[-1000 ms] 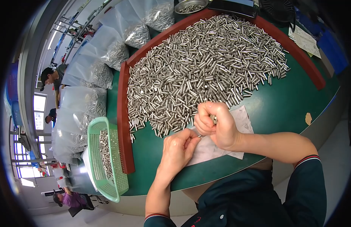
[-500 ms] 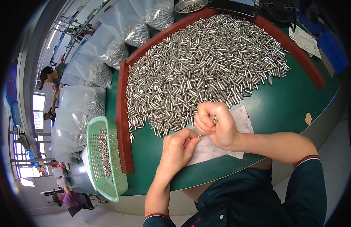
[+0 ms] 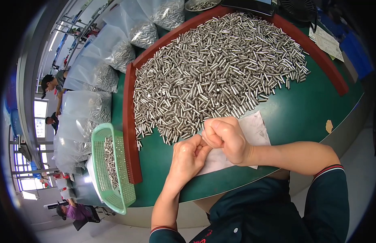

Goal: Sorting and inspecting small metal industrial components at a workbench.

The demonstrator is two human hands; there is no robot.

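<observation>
A wide heap of short silver metal pins (image 3: 220,60) covers the far half of the green table. My left hand (image 3: 186,160) is closed in a pinch at the heap's near edge, thumb against the curled fingers. Just to its right, my right hand (image 3: 228,139) is curled into a fist, knuckles upward. The two hands touch at the left fingertips. Whatever lies inside either hand is hidden from this view. Under the right hand lies a whitish, smudged cloth or paper sheet (image 3: 254,127).
Dark red rails (image 3: 132,133) border the heap. A green plastic basket (image 3: 129,198) with pins stands at left. Clear bags of pins (image 3: 101,109) line the far left. A metal dish (image 3: 188,5), a black fan (image 3: 297,12) and papers (image 3: 327,44) sit at the back. People are farther left.
My right fist has turned over and dropped slightly toward me, meeting the left fingertips. The pin that showed at the left fingertips and the glint in the right fist are now hidden.
</observation>
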